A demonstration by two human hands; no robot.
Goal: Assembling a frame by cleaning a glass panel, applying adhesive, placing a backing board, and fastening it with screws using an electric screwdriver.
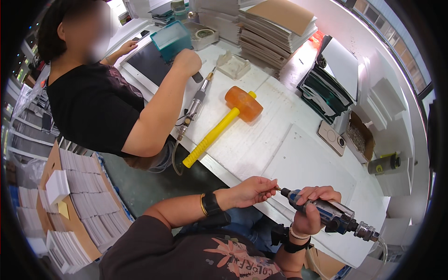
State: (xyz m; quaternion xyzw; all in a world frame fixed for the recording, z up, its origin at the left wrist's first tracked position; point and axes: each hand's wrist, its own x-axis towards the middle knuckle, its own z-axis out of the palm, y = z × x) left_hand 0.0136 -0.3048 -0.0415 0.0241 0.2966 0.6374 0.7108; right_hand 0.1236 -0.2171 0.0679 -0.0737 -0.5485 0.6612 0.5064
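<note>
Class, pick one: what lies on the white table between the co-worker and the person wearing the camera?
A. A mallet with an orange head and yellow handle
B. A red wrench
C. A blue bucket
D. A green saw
A: the mallet, with an orange head and a yellow handle, lies flat on the white table, touched by no hand.

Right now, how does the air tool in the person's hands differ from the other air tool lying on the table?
The blue and silver air tool is gripped in the right hand, while the left hand pinches its tip; the grey air tool lies on the white table beside the yellow-handled mallet. The held one looks thicker; the lying one is slimmer, its tip near a co-worker's hand. Both trail a hose.
</note>
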